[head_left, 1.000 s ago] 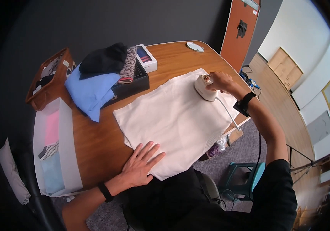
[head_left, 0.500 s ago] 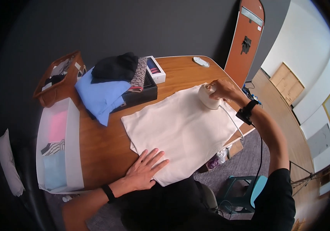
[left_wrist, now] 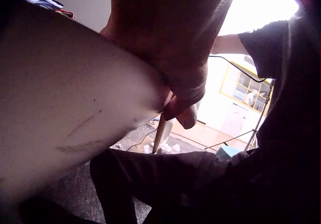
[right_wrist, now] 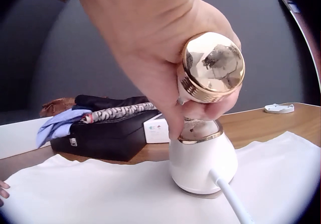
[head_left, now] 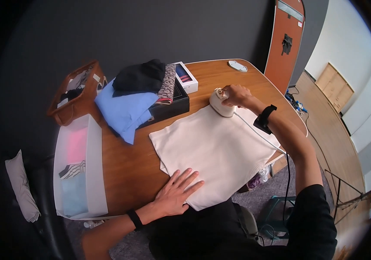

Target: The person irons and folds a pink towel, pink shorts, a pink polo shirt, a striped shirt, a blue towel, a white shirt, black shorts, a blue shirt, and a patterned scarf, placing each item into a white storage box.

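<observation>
A cream cloth (head_left: pixel 207 151) lies spread over the wooden table. Near its far edge, the right hand (head_left: pixel 237 96) grips the handle of a small white iron (head_left: pixel 222 104), whose base rests on the cloth. In the right wrist view, fingers wrap under the gold-capped handle of the iron (right_wrist: pixel 203 163), and a white cord leaves its base. The left hand (head_left: pixel 174 195) rests palm down with straight fingers on the cloth's near left corner. Seen dark in the left wrist view, the left hand (left_wrist: pixel 165 48) has its underside hidden.
Clothes, including a blue garment (head_left: pixel 127 108), lie on a black box (head_left: pixel 168 108) beside a small white box (head_left: pixel 186 78). A brown basket (head_left: pixel 75 93) and a white bin (head_left: pixel 94 173) of folded cloth stand left. A white tray (head_left: pixel 237 66) lies at the far edge; the iron's cord (head_left: pixel 259 133) trails right.
Relative to the cloth, the right hand has moved the iron left along the far edge, toward the black box. The left hand stays on the near corner. The head view has shifted.
</observation>
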`<state>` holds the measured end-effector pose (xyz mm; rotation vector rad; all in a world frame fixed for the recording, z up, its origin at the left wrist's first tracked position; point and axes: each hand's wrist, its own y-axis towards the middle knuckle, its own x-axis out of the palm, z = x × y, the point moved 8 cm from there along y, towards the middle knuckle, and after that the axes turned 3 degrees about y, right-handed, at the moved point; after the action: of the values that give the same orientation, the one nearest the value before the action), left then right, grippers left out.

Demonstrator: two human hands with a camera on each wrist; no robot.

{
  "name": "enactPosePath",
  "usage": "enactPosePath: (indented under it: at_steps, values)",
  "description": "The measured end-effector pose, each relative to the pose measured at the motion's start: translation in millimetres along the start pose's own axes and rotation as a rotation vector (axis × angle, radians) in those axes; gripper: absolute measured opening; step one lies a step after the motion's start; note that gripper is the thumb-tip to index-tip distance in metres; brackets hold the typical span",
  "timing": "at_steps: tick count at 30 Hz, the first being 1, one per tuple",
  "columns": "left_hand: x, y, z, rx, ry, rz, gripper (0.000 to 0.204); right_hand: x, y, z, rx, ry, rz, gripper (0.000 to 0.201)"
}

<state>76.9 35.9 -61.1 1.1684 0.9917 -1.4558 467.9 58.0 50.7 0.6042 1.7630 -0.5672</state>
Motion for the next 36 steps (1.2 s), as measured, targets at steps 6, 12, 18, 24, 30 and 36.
enactPosePath:
  at_steps: [6,12,18,24,30,36]
  values:
    - [2.4,0.0,-0.7,-0.001,-0.003,-0.011,0.097,-13.0,26.3,61.5,0.220,-0.041,0.047,0.046]
    - [0.4,-0.6,1.2,-0.003,-0.005,-0.010,0.097,-27.2,41.7,99.6,0.338,-0.117,0.149,0.046]
    - [-0.9,-3.2,2.0,-0.004,0.008,-0.009,0.098,-43.7,56.9,117.4,0.320,-0.251,0.217,0.040]
    - [1.2,-0.2,1.8,-0.011,-0.019,-0.022,0.095,-57.3,18.1,105.4,0.265,-0.245,0.050,0.040]
    - [-1.8,1.7,1.0,-0.011,-0.046,-0.015,0.094,-35.8,-4.5,117.9,0.265,-0.057,0.002,0.045]
    - [-3.1,2.1,0.4,0.015,-0.054,0.014,0.092,-40.4,8.9,147.4,0.350,-0.061,0.056,0.048]
